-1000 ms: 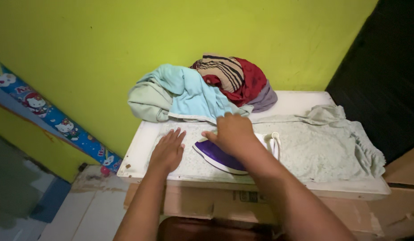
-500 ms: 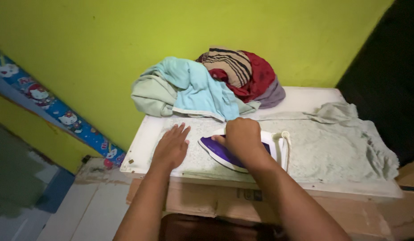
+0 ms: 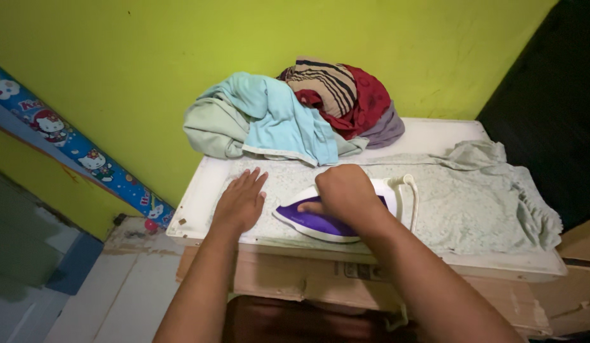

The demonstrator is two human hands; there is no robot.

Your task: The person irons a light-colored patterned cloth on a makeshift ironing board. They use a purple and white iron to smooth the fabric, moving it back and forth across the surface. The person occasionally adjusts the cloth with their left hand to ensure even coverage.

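Right hand (image 3: 345, 194): closed round the handle of the iron (image 3: 317, 222), which sits sole-down on the garment.
Left hand (image 3: 241, 202): open, palm flat on the pale green garment (image 3: 460, 203), just beside the iron's tip.
Iron: likely heavy, rigid, hot underneath; the handle is the place to hold.
Garment: soft, thin, spread over the white counter (image 3: 428, 134).
Containers: none; loose clothes pile (image 3: 295, 111) at the wall.

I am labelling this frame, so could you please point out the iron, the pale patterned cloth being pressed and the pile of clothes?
iron (image 3: 307, 223), head view, on its purple body.
pale patterned cloth (image 3: 463, 206), head view, on its flat middle.
pile of clothes (image 3: 279, 121), head view, on the light blue garment.
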